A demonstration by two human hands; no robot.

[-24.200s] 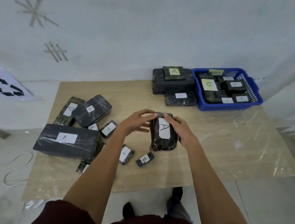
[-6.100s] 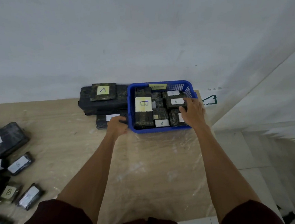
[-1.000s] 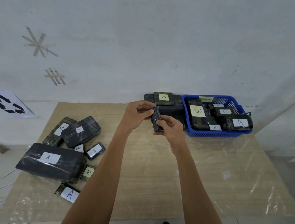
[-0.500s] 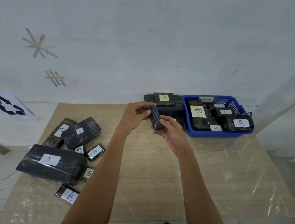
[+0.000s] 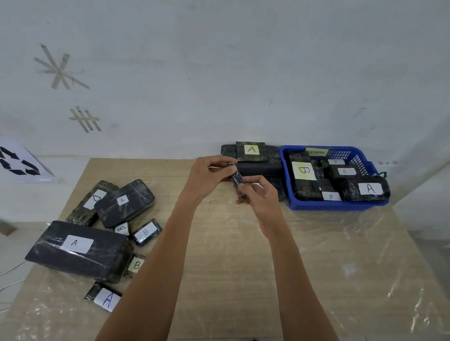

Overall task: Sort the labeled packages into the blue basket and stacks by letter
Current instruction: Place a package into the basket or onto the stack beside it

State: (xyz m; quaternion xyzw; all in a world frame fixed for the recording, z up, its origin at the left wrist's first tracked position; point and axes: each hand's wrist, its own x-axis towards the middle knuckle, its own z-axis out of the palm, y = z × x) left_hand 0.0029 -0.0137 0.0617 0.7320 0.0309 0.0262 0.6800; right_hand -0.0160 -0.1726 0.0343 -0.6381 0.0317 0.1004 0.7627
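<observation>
Black and film-wrapped: a pile (image 5: 83, 248) far left of the basket (image 5: 334, 207), labels A, B and D facing up, probably left that way for quick reading.

Just left of the basket, above the table (image 5: 319, 258): grips the upper end of a small pack (image 5: 237, 183) with the left hand (image 5: 207, 178), fingers curled round it, and pinches the lower end with the right hand (image 5: 262, 200). Holds it edge-on, label out of sight, likely turning it to find the letter before choosing a place.

Touching the basket's left wall, a stack (image 5: 251, 152) topped with an A label, probably kept close so both targets sit within one reach.

Inside the basket, mostly B labels, plus one A pack (image 5: 369, 189) at its right end, seemingly misfiled.

Against half a second back, hardly any change: same two-handed hold, same spot. Against twenty-four seconds back, no A pack at the basket's right end then, and a fuller pile.
</observation>
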